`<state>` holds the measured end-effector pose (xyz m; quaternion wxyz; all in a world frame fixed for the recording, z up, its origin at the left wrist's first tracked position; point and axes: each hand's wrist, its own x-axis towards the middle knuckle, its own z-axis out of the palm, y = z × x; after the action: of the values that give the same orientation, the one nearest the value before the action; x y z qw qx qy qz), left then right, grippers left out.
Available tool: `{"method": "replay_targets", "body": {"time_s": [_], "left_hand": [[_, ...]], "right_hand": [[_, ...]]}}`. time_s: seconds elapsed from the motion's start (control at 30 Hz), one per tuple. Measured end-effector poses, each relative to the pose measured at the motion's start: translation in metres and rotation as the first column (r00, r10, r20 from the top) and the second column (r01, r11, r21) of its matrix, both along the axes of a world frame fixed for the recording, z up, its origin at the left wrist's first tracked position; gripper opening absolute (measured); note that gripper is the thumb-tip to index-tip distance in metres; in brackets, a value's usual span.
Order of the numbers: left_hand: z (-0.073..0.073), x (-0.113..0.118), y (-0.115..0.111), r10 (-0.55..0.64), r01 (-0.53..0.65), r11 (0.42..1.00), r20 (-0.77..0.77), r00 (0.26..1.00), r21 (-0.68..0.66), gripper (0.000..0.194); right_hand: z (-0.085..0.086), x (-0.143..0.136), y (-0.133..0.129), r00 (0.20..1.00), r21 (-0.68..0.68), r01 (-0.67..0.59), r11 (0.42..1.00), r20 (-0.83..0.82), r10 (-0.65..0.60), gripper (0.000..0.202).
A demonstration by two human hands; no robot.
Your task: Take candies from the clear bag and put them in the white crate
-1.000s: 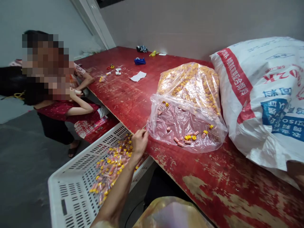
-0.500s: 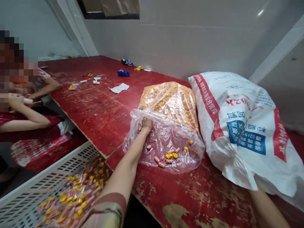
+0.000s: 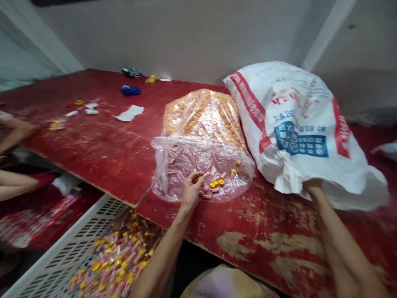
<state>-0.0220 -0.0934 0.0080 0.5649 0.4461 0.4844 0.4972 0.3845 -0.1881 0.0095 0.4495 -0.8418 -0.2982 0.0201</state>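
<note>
My left hand (image 3: 190, 191) is over the mouth of a clear plastic bag (image 3: 164, 182), thumb and fingers pinched on a small pink bottle (image 3: 205, 175). Loose pink bottles and yellow caps (image 3: 214, 184) lie in the bag's slack front part, close to my fingertips. Behind, the bag is packed full of yellow-capped bottles (image 3: 201, 111). My right hand (image 3: 312, 184) reaches into the opening of a white woven sack (image 3: 297, 103) with red bands and blue print. Its fingers are hidden inside.
Below the red, worn table (image 3: 114, 153), a white slatted crate (image 3: 71, 244) holds many pink, yellow-capped bottles. A blue tape dispenser (image 3: 130, 90), white paper (image 3: 130, 113) and small items lie farther back. At the left edge are another person's arms (image 3: 15, 132).
My left hand has drawn back from deeper in the bag toward its mouth and now pinches a bottle. The view has swung right, bringing my right wrist at the sack opening into sight.
</note>
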Motion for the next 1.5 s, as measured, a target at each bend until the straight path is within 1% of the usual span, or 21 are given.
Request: {"method": "replay_targets", "body": {"time_s": [0.1,0.17,0.2,0.27,0.33,0.4,0.47,0.53,0.63,0.73,0.8,0.83,0.9,0.93,0.97,1.03,1.1,1.17,1.33,1.4,1.5], "left_hand": [[0.000,0.017,-0.036,-0.096,0.113,0.987,0.151,0.984,-0.115,0.034],[-0.001,0.031,-0.057,-0.157,0.194,0.968,0.225,0.962,-0.157,0.029],[-0.002,0.038,-0.067,-0.192,0.239,0.956,0.249,0.949,-0.173,0.027],[-0.002,0.052,-0.085,-0.273,0.333,0.921,0.271,0.923,-0.203,0.026],[0.000,0.066,-0.101,-0.343,0.409,0.886,0.284,0.895,-0.218,0.028],[0.002,0.077,-0.114,-0.375,0.447,0.869,0.306,0.875,-0.214,0.033],[0.005,0.084,-0.123,-0.393,0.468,0.860,0.318,0.863,-0.206,0.031],[0.006,0.087,-0.129,-0.415,0.491,0.846,0.320,0.852,-0.210,0.025],[0.005,0.085,-0.136,-0.430,0.515,0.829,0.338,0.837,-0.219,0.023],[0.003,0.082,-0.137,-0.372,0.452,0.867,0.331,0.867,-0.209,0.024],[0.003,0.079,-0.135,-0.294,0.372,0.904,0.324,0.899,-0.210,0.024],[0.003,0.078,-0.134,-0.263,0.340,0.916,0.323,0.909,-0.212,0.024],[0.005,0.075,-0.133,-0.246,0.318,0.924,0.309,0.919,-0.211,0.023],[0.006,0.073,-0.132,-0.262,0.326,0.924,0.289,0.921,-0.199,0.022],[0.007,0.071,-0.132,-0.288,0.339,0.924,0.260,0.922,-0.178,0.021],[0.007,0.067,-0.132,-0.349,0.370,0.922,0.172,0.921,-0.114,0.017],[0.007,0.064,-0.134,-0.398,0.402,0.915,0.075,0.914,-0.040,0.014],[0.006,0.063,-0.137,-0.428,0.428,0.904,0.008,0.904,0.021,0.014],[0.003,0.061,-0.154,-0.409,0.417,0.904,-0.088,0.908,0.093,0.025],[0.001,0.060,-0.160,-0.403,0.410,0.909,-0.095,0.910,0.071,0.028],[-0.006,0.057,-0.160,-0.390,0.391,0.920,-0.072,0.918,0.011,0.030]], "right_hand": [[-0.008,0.009,-0.039,0.987,0.158,0.136,0.978,-0.107,-0.120,0.026],[-0.015,-0.001,-0.068,0.972,0.266,0.201,0.943,-0.173,-0.159,0.019],[-0.019,-0.012,-0.082,0.967,0.303,0.210,0.929,-0.203,-0.153,0.023],[-0.024,-0.042,-0.106,0.952,0.377,0.154,0.914,-0.303,-0.035,0.031],[-0.026,-0.079,-0.121,0.876,0.472,0.078,0.878,-0.452,0.166,0.034],[-0.025,-0.114,-0.126,0.733,0.555,0.049,0.830,-0.584,0.348,0.035],[-0.022,-0.142,-0.125,0.618,0.585,0.029,0.810,-0.648,0.446,0.033],[-0.021,-0.162,-0.120,0.549,0.599,-0.023,0.800,-0.661,0.511,0.031],[-0.022,-0.178,-0.111,0.474,0.599,-0.085,0.796,-0.678,0.561,0.031],[-0.027,-0.182,-0.107,0.453,0.600,-0.046,0.799,-0.700,0.552,0.030],[-0.029,-0.179,-0.108,0.497,0.623,-0.018,0.782,-0.673,0.548,0.026],[-0.028,-0.177,-0.110,0.527,0.624,-0.061,0.779,-0.643,0.556,0.024],[-0.024,-0.173,-0.115,0.601,0.538,-0.301,0.787,-0.534,0.595,0.022],[-0.021,-0.172,-0.119,0.635,0.440,-0.451,0.776,-0.453,0.626,0.023],[-0.017,-0.171,-0.121,0.655,0.322,-0.580,0.748,-0.362,0.663,0.024],[-0.010,-0.171,-0.125,0.653,0.125,-0.727,0.675,-0.178,0.736,0.027],[-0.005,-0.174,-0.126,0.614,0.017,-0.788,0.616,-0.046,0.788,0.029],[-0.005,-0.178,-0.123,0.577,-0.052,-0.814,0.579,0.049,0.816,0.031],[-0.016,-0.187,-0.114,0.491,-0.088,-0.855,0.512,0.186,0.851,0.031],[-0.023,-0.190,-0.112,0.474,-0.142,-0.851,0.506,0.211,0.855,0.028],[-0.031,-0.200,-0.109,0.477,-0.279,-0.803,0.526,0.228,0.849,0.025]]}}
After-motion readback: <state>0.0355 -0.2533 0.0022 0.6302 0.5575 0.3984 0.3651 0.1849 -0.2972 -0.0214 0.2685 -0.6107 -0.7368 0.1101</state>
